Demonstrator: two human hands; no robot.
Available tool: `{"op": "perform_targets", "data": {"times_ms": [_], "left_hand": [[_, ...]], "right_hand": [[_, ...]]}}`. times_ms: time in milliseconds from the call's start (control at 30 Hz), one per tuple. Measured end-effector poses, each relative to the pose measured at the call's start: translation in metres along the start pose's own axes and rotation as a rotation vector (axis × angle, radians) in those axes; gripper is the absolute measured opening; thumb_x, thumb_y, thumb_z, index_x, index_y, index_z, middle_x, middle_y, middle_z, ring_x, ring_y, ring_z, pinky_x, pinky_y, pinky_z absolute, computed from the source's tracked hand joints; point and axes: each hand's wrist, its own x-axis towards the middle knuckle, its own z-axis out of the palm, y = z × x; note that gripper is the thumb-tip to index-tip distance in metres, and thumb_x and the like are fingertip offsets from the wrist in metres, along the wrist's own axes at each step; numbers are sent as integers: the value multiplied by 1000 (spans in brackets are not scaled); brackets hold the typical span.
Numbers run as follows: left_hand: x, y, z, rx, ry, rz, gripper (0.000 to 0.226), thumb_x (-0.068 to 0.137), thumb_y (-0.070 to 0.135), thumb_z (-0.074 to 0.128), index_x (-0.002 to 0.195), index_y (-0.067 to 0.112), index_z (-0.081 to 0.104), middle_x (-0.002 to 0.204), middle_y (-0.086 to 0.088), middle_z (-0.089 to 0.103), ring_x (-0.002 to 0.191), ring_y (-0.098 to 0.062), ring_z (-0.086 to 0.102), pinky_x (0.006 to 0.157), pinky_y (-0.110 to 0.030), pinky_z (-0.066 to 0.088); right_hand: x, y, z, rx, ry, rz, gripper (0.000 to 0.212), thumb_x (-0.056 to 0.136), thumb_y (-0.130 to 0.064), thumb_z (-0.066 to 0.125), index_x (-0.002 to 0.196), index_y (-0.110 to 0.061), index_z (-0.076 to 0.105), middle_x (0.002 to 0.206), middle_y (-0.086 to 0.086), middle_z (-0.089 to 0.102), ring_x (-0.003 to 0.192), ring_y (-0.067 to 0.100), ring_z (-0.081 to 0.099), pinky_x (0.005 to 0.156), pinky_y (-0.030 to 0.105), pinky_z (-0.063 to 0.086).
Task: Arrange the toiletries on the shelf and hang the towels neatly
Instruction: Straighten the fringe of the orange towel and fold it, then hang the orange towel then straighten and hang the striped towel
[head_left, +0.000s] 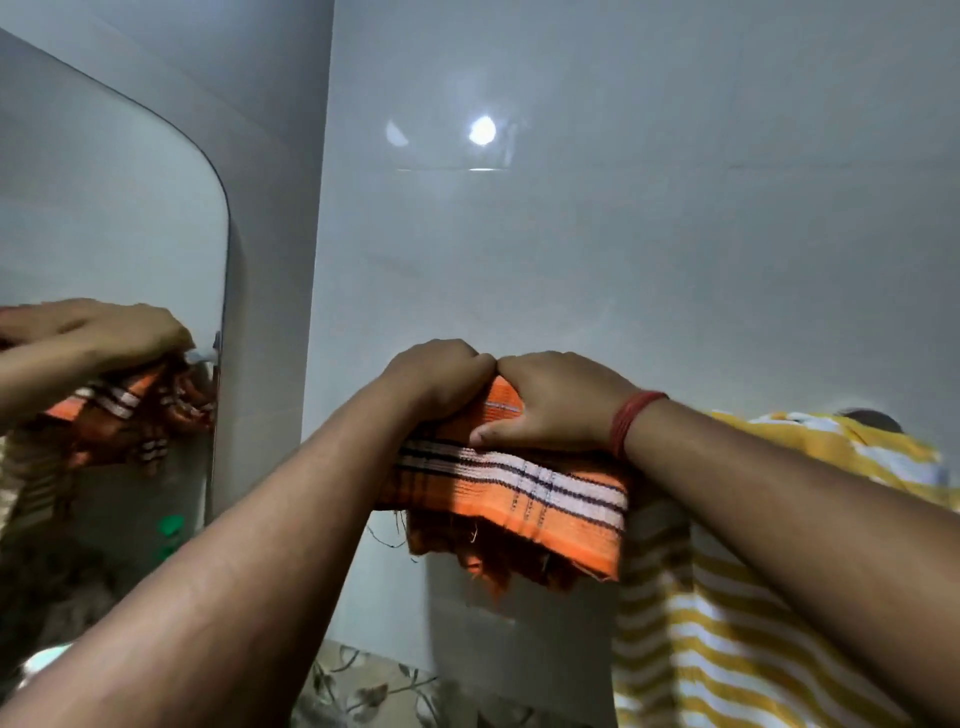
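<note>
— Where was the orange towel (511, 499)?
— Folded and draped against the wall (623, 234), hanging below both hands at the frame's centre, with the yellow striped towel (737, 634) touching it at its three o'clock.
— And the hands?
— The left hand (436, 382) curled its fingers over the top fold. The right hand (556, 402) gripped beside it, thumb pressed onto the cloth. The knuckles met.
— Anything else?
— A mirror (114, 218) at nine o'clock reflected them.
</note>
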Motion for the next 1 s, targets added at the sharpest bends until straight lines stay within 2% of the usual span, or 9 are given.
{"op": "perform_targets", "data": {"times_ms": [67, 133, 300, 467, 533, 600, 800, 900, 1000], "left_hand": [[-4, 1, -1, -9, 4, 5, 36, 96, 38, 36, 73, 17, 55, 100, -14, 66, 86, -28, 55, 71, -34, 38], [-6, -1, -1, -25, 12, 5, 37, 95, 39, 38, 68, 18, 53, 90, -9, 62, 85, -27, 57, 68, -34, 38], [-9, -8, 1, -1, 57, 35, 45, 96, 44, 35, 72, 14, 60, 83, -7, 63, 81, -27, 58, 64, -34, 40], [-11, -6, 0, 11, 61, 44, 53, 100, 45, 32, 75, 8, 62, 81, -9, 65, 76, -25, 59, 65, -35, 41], [-13, -5, 0, 36, 79, 38, 52, 100, 45, 32, 77, 11, 63, 86, -9, 67, 79, -25, 59, 67, -35, 42], [-16, -4, 1, 48, 96, 40, 49, 100, 47, 31, 71, 18, 60, 88, -10, 67, 80, -25, 58, 68, -35, 42], [-17, -9, 1, 28, 112, 36, 52, 103, 45, 31, 85, 14, 69, 99, -12, 72, 84, -24, 60, 72, -35, 44], [-19, -10, 2, 24, 133, 42, 55, 103, 46, 28, 89, 15, 70, 102, -12, 73, 85, -23, 61, 72, -33, 41], [-27, -6, 2, 91, 181, 3, 53, 105, 44, 26, 96, 15, 69, 103, -11, 73, 90, -25, 63, 75, -34, 42]], "right_hand": [[-13, 3, 4, -132, 36, -27, 78, 70, -82, 58, 123, -26, 47, 118, 0, 66, 102, 25, 63, 81, 37, 51], [-20, 12, -1, -107, -20, 13, 78, 70, -82, 59, 124, -28, 42, 114, 3, 67, 98, 25, 63, 78, 37, 52], [-33, 27, -11, -8, -191, 79, 74, 72, -67, 73, 120, -23, 39, 102, 7, 65, 85, 24, 62, 69, 36, 52], [-25, 31, -36, -92, -388, 67, 80, 77, -69, 66, 132, -19, 36, 121, 5, 62, 94, 20, 56, 80, 31, 48], [-14, 25, -40, -60, -277, 29, 81, 81, -72, 58, 138, -20, 37, 128, 7, 60, 104, 23, 58, 89, 36, 50], [-8, 18, -32, 34, -164, 33, 77, 84, -70, 56, 140, -21, 38, 130, 8, 60, 110, 25, 59, 90, 38, 50], [-15, 18, -5, 17, -128, 55, 73, 80, -69, 63, 132, -22, 42, 120, 9, 63, 97, 24, 59, 72, 32, 45], [-17, 18, -8, 20, -119, 53, 71, 81, -66, 64, 129, -20, 42, 120, 11, 63, 92, 24, 57, 71, 32, 42], [-23, 11, -8, -32, -122, 58, 70, 82, -66, 63, 130, -19, 39, 121, 11, 61, 100, 28, 61, 72, 35, 46]]}}
